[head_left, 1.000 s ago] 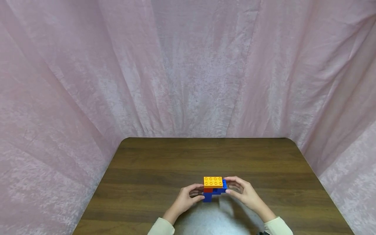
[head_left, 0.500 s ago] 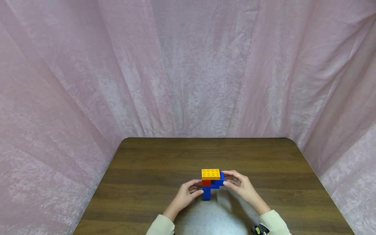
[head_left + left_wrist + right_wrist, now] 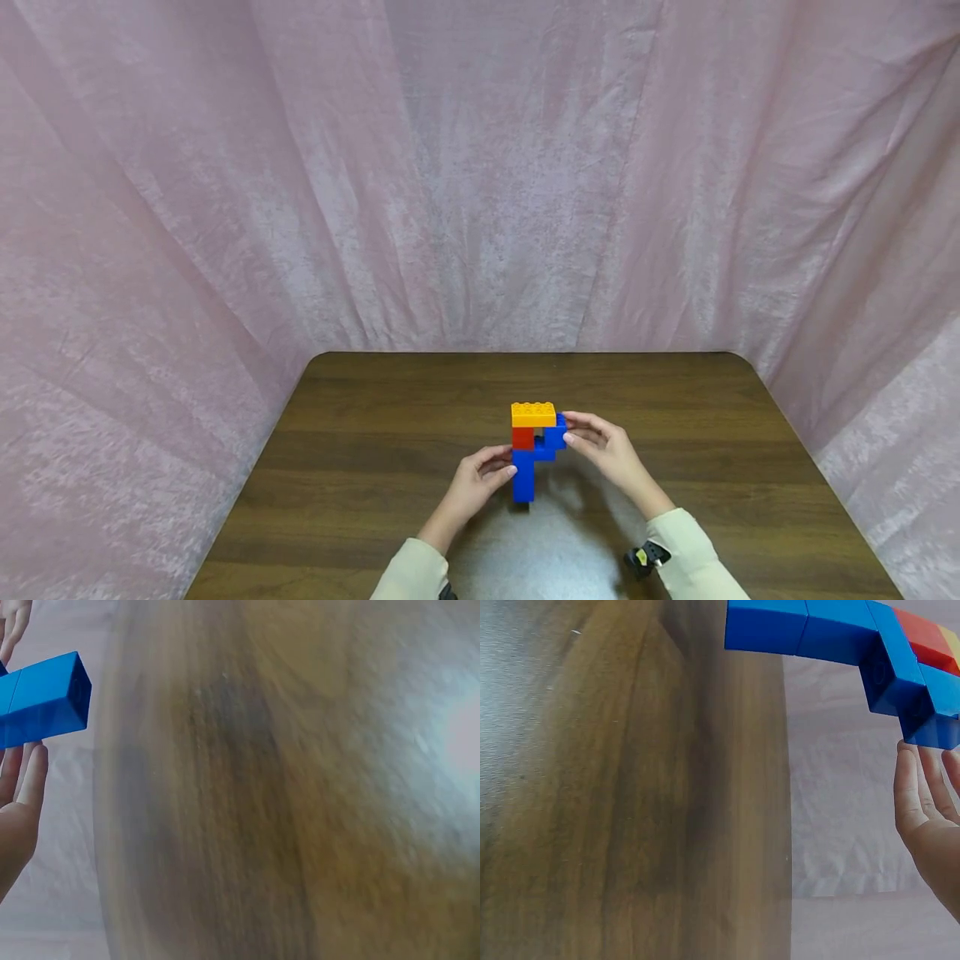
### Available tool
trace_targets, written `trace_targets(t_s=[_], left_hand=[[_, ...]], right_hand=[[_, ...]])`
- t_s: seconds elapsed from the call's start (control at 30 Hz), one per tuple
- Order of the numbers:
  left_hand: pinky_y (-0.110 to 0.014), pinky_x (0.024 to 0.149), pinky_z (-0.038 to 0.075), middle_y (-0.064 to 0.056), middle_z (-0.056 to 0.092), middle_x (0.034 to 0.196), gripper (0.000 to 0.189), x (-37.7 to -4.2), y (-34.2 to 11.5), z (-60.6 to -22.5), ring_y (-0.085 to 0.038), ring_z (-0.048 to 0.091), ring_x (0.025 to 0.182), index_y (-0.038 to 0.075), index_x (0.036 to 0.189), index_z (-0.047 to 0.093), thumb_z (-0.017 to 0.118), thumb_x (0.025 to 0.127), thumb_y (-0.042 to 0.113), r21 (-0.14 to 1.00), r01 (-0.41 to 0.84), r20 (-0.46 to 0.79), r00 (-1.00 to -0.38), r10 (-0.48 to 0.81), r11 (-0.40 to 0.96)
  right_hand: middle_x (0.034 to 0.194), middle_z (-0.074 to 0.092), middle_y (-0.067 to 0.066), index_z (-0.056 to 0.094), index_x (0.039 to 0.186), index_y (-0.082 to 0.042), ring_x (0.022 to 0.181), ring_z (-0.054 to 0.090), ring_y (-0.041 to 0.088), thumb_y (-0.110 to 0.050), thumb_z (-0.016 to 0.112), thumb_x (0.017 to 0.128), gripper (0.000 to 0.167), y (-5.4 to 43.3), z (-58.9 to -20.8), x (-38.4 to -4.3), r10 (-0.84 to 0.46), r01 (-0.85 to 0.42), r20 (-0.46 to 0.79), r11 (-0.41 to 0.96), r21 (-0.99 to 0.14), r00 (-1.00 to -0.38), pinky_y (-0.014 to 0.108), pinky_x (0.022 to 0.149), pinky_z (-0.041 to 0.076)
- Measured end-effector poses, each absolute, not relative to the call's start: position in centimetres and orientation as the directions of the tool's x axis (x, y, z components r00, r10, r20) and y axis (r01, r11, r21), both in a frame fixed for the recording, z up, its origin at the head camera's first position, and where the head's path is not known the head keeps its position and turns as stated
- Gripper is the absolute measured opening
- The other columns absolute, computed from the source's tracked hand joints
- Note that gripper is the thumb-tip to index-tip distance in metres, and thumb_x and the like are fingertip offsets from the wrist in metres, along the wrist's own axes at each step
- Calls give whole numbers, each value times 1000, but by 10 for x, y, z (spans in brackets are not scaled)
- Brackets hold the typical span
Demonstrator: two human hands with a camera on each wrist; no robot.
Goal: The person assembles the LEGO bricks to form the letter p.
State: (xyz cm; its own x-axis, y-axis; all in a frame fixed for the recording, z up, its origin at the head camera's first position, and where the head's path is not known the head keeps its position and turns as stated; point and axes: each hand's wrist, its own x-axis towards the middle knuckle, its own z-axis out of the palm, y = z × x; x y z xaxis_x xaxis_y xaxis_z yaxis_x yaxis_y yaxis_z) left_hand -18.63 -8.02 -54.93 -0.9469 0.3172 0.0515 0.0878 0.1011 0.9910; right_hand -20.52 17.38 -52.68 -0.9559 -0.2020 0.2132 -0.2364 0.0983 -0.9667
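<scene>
A P-shaped assembly of toy building bricks (image 3: 522,475) is held upright between both hands. Blue bricks make up its column, a red brick (image 3: 522,438) sits above them, and a yellow studded brick (image 3: 533,415) caps the top. On its right side a blue brick (image 3: 555,438) juts out under the yellow one, leaving a small gap beside the red. My left hand (image 3: 472,483) pinches the column from the left, at its upper part. With thumb and fingertips my right hand (image 3: 609,450) grips the jutting blue brick. The left wrist view shows the blue column's (image 3: 45,694) lower end, with no hand around it.
Beneath the bricks lies a brown wood-grain table (image 3: 360,433), with a bright glare patch near its front. A pink velvety curtain (image 3: 480,183) hangs behind the table and along both sides. A dark wrist device (image 3: 647,558) sits by the right sleeve.
Both hands have raised the brick assembly and shifted it slightly left, tipping it so more of its front and blue column shows. The grips look the same.
</scene>
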Motion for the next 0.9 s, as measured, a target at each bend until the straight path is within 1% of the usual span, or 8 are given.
trace_targets(t_s=[0.3, 0.37, 0.5, 0.57, 0.6, 0.77, 0.83, 0.9], left_hand=[[-28, 91, 52, -22, 63, 117, 37, -188, -74, -541, -31, 63, 103, -7, 125, 58, 64, 92, 8, 995, 71, 53, -972, 231, 74], [-29, 91, 53, -23, 64, 115, 37, -189, -73, -542, -32, 63, 103, -7, 126, 57, 64, 93, 8, 995, 68, 52, -975, 216, 68], [-32, 88, 55, -23, 64, 112, 37, -191, -71, -546, -33, 64, 101, -8, 126, 57, 63, 93, 6, 999, 24, 15, -982, 189, 48], [-33, 85, 56, -23, 64, 110, 37, -192, -71, -548, -31, 65, 100, -8, 127, 57, 63, 93, 6, 999, -6, -12, -984, 179, 34], [-34, 85, 56, -23, 64, 110, 37, -193, -71, -549, -31, 65, 99, -7, 127, 57, 63, 93, 6, 999, -21, -26, -984, 178, 25], [-39, 84, 56, -20, 65, 109, 39, -203, -71, -571, -24, 66, 95, -6, 129, 56, 63, 93, 9, 997, -76, -76, -983, 169, 5], [-40, 84, 56, -18, 66, 110, 41, -207, -72, -580, -23, 66, 95, -5, 130, 56, 64, 93, 12, 995, -100, -101, -982, 161, 9], [-38, 82, 57, -17, 66, 111, 42, -210, -72, -587, -22, 66, 95, -3, 130, 57, 65, 93, 15, 993, -121, -122, -981, 152, 19]], right_hand=[[117, 62, 25, 57, 127, 5, 99, 65, 15, -11, 64, 93, 38, 171, -526, -221, -164, -209, 187, 127, -970, -969, 20, 83, 53], [117, 61, 26, 56, 127, 6, 98, 65, 13, -10, 64, 93, 39, 170, -528, -224, -161, -198, 179, 115, -973, -971, 23, 83, 55], [117, 61, 29, 56, 126, 8, 93, 67, 12, -9, 64, 93, 38, 167, -536, -232, -151, -184, 169, 90, -979, -974, 37, 83, 57], [117, 61, 29, 57, 124, 9, 93, 67, 14, -9, 65, 92, 38, 165, -541, -236, -146, -180, 167, 81, -980, -975, 39, 83, 56], [116, 61, 31, 57, 124, 11, 94, 68, 18, -7, 64, 92, 37, 164, -539, -236, -149, -178, 165, 80, -981, -975, 42, 84, 56], [117, 59, 33, 54, 124, 15, 94, 68, 28, 0, 63, 91, 37, 158, -527, -232, -155, -115, 102, 81, -990, -983, 34, 83, 57], [118, 59, 32, 54, 124, 14, 93, 68, 27, 0, 63, 91, 37, 157, -529, -234, -155, -84, 70, 89, -992, -986, 30, 83, 57], [119, 60, 29, 55, 125, 11, 94, 68, 26, -2, 64, 91, 38, 157, -541, -240, -149, -53, 39, 93, -994, -988, 32, 84, 56]])
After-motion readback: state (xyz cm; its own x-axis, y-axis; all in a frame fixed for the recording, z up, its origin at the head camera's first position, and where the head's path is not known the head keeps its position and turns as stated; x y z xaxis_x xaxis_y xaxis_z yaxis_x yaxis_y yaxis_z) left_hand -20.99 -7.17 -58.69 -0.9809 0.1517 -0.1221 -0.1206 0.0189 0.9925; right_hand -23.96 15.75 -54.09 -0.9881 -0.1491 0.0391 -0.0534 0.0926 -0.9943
